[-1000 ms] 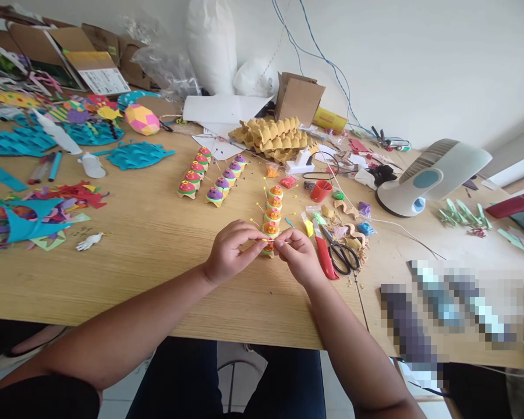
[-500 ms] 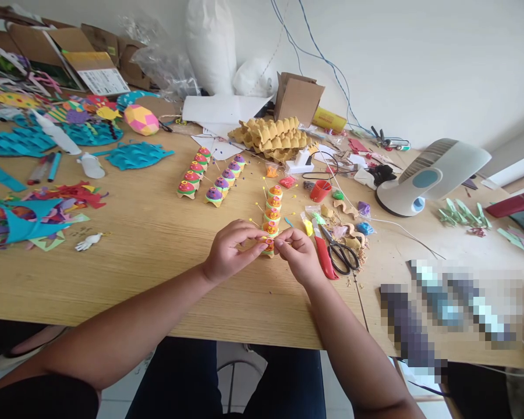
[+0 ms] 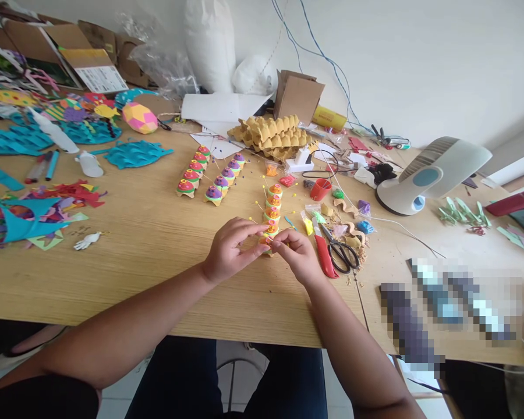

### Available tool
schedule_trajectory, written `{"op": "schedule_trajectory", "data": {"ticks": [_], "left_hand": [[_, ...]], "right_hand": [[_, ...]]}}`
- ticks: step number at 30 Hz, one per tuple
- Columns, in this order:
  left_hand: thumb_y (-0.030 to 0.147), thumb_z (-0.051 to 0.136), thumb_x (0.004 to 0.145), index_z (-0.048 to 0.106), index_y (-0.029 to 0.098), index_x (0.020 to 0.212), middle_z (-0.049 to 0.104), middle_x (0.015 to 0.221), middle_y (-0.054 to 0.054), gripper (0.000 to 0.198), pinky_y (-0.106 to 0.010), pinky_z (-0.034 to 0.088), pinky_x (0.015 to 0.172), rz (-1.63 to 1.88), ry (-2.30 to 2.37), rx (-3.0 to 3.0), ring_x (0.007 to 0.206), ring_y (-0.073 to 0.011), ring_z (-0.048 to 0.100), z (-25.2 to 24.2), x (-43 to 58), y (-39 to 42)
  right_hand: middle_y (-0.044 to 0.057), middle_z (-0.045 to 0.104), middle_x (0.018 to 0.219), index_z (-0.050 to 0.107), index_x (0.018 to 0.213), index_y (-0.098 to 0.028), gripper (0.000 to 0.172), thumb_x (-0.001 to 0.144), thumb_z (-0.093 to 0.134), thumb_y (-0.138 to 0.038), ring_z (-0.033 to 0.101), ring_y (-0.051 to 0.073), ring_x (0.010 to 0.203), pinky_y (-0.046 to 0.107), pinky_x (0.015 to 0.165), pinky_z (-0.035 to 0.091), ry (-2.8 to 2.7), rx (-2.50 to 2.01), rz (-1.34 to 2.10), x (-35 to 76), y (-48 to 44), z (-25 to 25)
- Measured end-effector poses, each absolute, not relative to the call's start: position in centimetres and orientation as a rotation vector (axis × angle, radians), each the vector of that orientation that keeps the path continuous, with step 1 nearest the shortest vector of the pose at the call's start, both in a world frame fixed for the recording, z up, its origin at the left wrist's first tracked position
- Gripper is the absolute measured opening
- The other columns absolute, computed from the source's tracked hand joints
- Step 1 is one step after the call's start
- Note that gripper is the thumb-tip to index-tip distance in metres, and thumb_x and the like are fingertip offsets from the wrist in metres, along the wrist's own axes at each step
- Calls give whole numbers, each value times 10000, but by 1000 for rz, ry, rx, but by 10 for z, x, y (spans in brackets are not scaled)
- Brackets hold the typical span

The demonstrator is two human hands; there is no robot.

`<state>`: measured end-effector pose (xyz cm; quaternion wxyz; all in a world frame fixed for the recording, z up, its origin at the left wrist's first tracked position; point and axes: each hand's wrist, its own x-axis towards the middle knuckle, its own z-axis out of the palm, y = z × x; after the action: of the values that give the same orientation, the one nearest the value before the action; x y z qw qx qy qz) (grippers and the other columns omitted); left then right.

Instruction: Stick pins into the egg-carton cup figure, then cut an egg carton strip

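In front of me stands an orange decorated egg-carton strip, shaped like a caterpillar, with yellow-tipped sticks poking out at its sides. My left hand is at the left of its near end, thumb and forefinger pinched together. From the right, my right hand meets it there, also pinching. Something tiny and yellowish shows between the fingertips, too small to name. The fingers partly cover the strip's nearest bump. Farther left are a red-and-green strip and a purple strip of the same kind.
Right of my hands lie black-handled scissors, a red-handled knife and small bags of coloured clay. A red cup and a white fan stand beyond. Stacked egg trays are at the back; paper scraps lie left.
Both hands have shifted very slightly at the strip's near end, with fingertips still close together. The other things on the table stay where they were.
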<state>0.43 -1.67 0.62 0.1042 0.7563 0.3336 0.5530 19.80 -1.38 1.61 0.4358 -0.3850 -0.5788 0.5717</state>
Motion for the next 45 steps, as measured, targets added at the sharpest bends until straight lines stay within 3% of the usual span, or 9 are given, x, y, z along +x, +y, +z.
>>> {"op": "schedule_trajectory", "data": {"ticks": [5,8,15,20,25,31,37,40,45], "left_hand": [[257,728,889,721,190,969,754,877,-45,105,-299,540,779,1699,1103,2277,821,-159,675,9,4,-18],[232,706,902,728,186,947,756,865,-45,68,-297,535,773,1696,1087,2300,812,-155,677,9,4,-17],[203,666,916,745,195,948,755,845,-40,86,-302,530,764,1682,1068,2306,793,-153,667,7,3,-17],[248,714,888,731,187,1060,765,919,-60,183,-320,545,800,1677,1115,2294,856,-174,687,9,4,-18],[255,696,895,743,194,928,772,862,-44,84,-307,554,761,1676,1153,2296,803,-164,697,7,6,-17],[217,650,924,757,190,929,776,870,-50,111,-303,539,752,1638,1132,2278,789,-154,690,4,5,-16],[269,625,950,764,192,1059,770,951,-71,193,-307,557,791,1593,1055,2024,870,-171,701,7,6,-17],[303,582,979,778,185,997,770,934,-72,229,-305,560,803,1516,986,1815,894,-181,708,7,6,-16],[385,649,940,776,179,905,748,799,-39,244,-268,486,598,1297,879,1536,665,-143,631,-2,4,-10]], "right_hand": [[6,638,708,650,760,-199,342,790,775,-516,551,135,679,276,652,451,-1460,-957,1422,196,-14,17],[9,642,721,649,759,-202,347,791,773,-524,560,137,678,282,652,455,-1487,-954,1421,195,-15,16],[3,626,709,630,772,-207,369,805,752,-554,516,126,636,266,592,409,-1519,-978,1397,194,-16,15],[-1,600,680,617,781,-210,378,816,739,-565,480,120,598,259,548,364,-1530,-989,1356,193,-17,13],[-5,576,648,610,780,-214,372,832,715,-567,431,115,559,258,510,320,-1579,-1001,1298,189,-18,9],[-13,564,639,607,774,-217,352,837,718,-545,400,105,527,263,497,296,-1593,-1002,1280,188,-18,9],[-1,609,671,619,790,-212,361,814,739,-552,470,117,574,261,538,351,-1496,-1017,1356,192,-16,12],[-11,598,663,615,766,-210,356,798,757,-535,462,112,586,260,560,358,-1443,-1008,1408,193,-15,14],[-21,582,654,620,749,-202,342,777,782,-502,439,104,590,258,569,347,-1387,-983,1490,194,-14,14]]}}
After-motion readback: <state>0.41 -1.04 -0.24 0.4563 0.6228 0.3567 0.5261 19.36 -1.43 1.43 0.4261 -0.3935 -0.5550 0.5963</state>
